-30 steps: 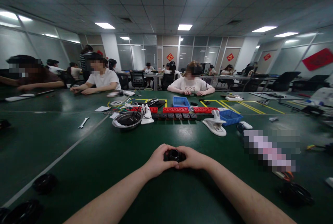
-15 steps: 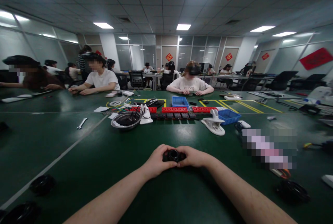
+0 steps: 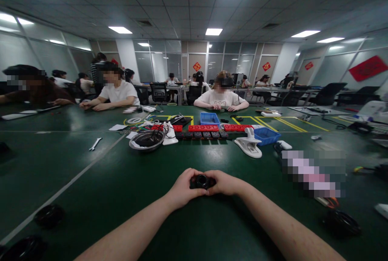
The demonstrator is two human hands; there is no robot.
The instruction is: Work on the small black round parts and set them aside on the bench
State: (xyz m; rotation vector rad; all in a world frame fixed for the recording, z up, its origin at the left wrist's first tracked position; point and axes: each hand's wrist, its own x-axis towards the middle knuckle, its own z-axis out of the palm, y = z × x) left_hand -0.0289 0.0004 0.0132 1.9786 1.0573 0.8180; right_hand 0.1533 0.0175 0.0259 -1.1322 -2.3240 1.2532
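Note:
A small black part with a round ring opening (image 3: 201,181) is held between both hands, low over the green table (image 3: 145,176). My left hand (image 3: 185,186) wraps round its left side, thumb along the near edge. Around the right side, the fingers of my right hand (image 3: 223,183) are closed, and the two thumb tips meet in front of the part. The hands hide its outer ends.
Beyond the hands stand a white clip base (image 3: 249,147), a metal bowl (image 3: 147,140), red socket strips (image 3: 203,128) and a blue tray (image 3: 209,119). A wrench (image 3: 95,144) lies left. Black rings (image 3: 49,215) (image 3: 342,222) flank my forearms. People sit opposite.
The black part has turned very slightly between my hands, while both hands stay almost where they were.

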